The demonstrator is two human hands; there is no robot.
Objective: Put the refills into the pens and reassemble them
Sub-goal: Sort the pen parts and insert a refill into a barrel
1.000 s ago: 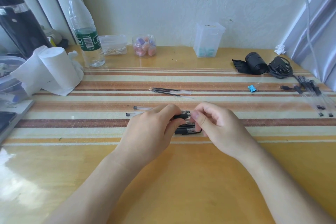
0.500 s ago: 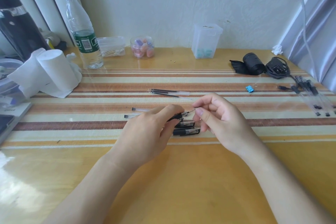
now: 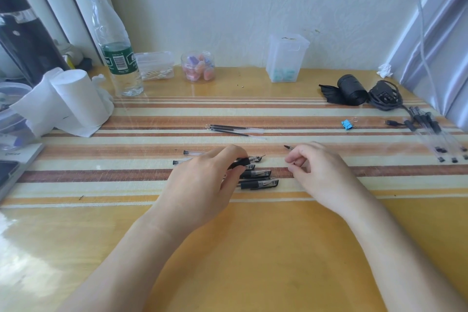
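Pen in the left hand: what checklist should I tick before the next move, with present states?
1. Left hand holds the pen by its black grip: ok.
2. Pen's tip faces the right hand: ok.
3. Right hand pinches a dark pointed piece: ok.
4. Piece lined up with the pen's tip: not ok, they are apart.
5. Refill fully seated inside the pen: cannot tell.
6. Spare refills lie beyond the hands: ok.
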